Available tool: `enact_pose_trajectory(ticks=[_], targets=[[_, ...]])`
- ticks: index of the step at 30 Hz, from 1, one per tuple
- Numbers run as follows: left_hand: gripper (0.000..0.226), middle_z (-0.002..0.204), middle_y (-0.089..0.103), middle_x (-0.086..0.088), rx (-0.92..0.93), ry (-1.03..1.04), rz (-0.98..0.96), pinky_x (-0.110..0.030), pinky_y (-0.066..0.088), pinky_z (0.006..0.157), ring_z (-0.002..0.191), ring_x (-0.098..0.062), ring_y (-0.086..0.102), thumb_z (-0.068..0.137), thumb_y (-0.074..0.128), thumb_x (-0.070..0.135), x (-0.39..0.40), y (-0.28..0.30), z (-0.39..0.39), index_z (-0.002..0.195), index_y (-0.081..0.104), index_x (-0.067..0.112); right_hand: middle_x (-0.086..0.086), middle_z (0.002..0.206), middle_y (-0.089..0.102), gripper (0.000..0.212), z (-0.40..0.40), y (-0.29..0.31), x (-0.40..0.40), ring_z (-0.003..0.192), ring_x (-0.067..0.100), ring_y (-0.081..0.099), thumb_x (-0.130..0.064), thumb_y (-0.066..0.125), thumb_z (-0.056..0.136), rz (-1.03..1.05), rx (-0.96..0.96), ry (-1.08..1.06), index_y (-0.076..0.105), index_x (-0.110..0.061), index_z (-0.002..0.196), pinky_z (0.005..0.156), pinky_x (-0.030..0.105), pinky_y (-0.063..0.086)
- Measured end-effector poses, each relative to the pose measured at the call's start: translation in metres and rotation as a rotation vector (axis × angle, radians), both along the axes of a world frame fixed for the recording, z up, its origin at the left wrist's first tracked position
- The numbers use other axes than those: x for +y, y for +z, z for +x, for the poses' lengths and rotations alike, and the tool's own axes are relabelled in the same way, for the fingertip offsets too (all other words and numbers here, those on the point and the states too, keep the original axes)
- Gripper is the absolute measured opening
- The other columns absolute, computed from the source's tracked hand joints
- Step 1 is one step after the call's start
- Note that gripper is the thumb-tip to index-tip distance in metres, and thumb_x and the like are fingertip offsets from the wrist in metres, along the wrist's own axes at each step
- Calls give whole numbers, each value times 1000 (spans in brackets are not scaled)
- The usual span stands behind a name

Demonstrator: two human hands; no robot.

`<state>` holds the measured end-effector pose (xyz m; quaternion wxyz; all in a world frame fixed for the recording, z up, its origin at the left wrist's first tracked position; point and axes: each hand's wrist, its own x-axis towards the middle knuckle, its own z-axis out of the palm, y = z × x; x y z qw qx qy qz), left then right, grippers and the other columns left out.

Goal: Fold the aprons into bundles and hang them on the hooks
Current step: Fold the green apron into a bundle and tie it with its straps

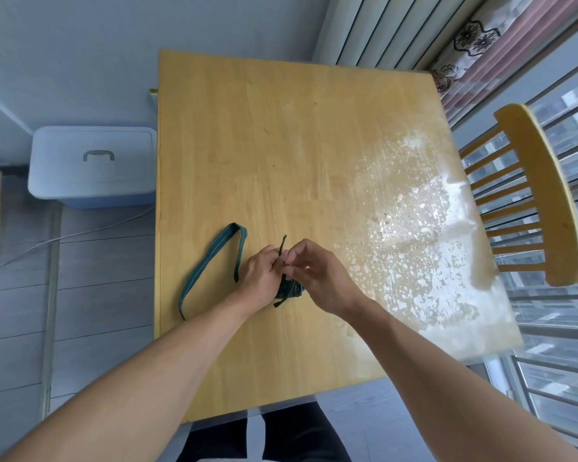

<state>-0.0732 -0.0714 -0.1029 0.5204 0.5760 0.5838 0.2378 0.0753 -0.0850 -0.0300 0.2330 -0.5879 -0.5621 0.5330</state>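
A dark green apron, rolled into a small tight bundle (291,289), lies on the wooden table (314,145) between my hands. Its neck strap (211,258), teal with a pale stitch line, loops out to the left over the table. My left hand (259,278) and my right hand (314,271) meet just above the bundle. Both pinch a thin dark tie string (282,245) whose end sticks up between the fingers. Most of the bundle is hidden under my hands. No hooks are in view.
A wooden chair (541,195) stands at the table's right side, against window bars. A white lidded bin (92,161) sits on the floor to the left, with a cable running past it. The table's right half is blotchy and glossy.
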Motion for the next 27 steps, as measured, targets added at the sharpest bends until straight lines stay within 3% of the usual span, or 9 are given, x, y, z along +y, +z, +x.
enact_pose_trajectory(ticks=[2, 5, 9, 12, 15, 19, 24, 27], targets=[[36, 83, 54, 8, 20, 11, 23, -32, 47, 69, 79, -16, 59, 106, 41, 19, -4, -4, 3, 74, 58, 24, 0, 92, 70, 17, 0, -1, -5, 79, 18, 68, -4, 62, 98, -18, 23, -36, 60, -21, 97, 72, 31, 57], [27, 85, 55, 9, 28, 45, 84, -30, 47, 69, 79, -13, 58, 107, 43, 19, -9, -10, 5, 88, 62, 14, 2, 98, 71, 15, 0, -2, -8, 66, 9, 64, 2, 59, 98, -181, 62, -174, 60, -8, 110, 59, 22, 50], [39, 82, 61, -2, 53, 75, 120, -36, 48, 73, 80, -21, 60, 108, 40, 33, -5, -14, 3, 89, 63, 9, 0, 86, 77, 13, 5, -13, -8, 61, 6, 66, -10, 75, 89, -232, -257, -272, 75, -12, 102, 60, 26, 55], [36, 82, 60, 0, 53, 51, 158, -33, 46, 72, 79, -17, 58, 108, 41, 31, -7, -17, 2, 85, 62, 12, -3, 86, 77, 9, 1, -19, 0, 72, 9, 70, -14, 80, 85, -176, -355, -175, 80, -14, 94, 62, 21, 53], [36, 81, 59, 2, 33, 58, 173, -31, 46, 72, 78, -16, 57, 108, 41, 30, -6, -17, 2, 83, 62, 12, -4, 83, 75, 11, -7, -22, 10, 77, 15, 70, -14, 78, 84, -99, -441, -99, 75, -15, 95, 66, 28, 57], [42, 85, 65, 1, -38, 116, 87, -33, 52, 75, 84, -20, 63, 108, 39, 38, -4, -17, 0, 87, 65, 13, 0, 90, 69, 18, -12, -34, 10, 79, 21, 64, -10, 57, 92, 96, -614, 108, 67, -14, 106, 65, 28, 48], [40, 86, 56, 3, -17, 154, 86, -30, 49, 73, 79, -13, 56, 107, 41, 36, -4, -13, 4, 84, 61, 11, 8, 91, 64, 21, -11, -43, 2, 65, 18, 46, -10, 50, 97, 307, -744, 236, 65, -10, 111, 60, 26, 35], [37, 86, 53, 6, -14, 135, 80, -23, 44, 71, 77, -8, 53, 108, 40, 35, -7, -16, 3, 82, 59, 16, 8, 90, 64, 16, -14, -42, 5, 65, 20, 46, -9, 49, 99, 333, -867, 299, 57, -10, 112, 56, 30, 36]])
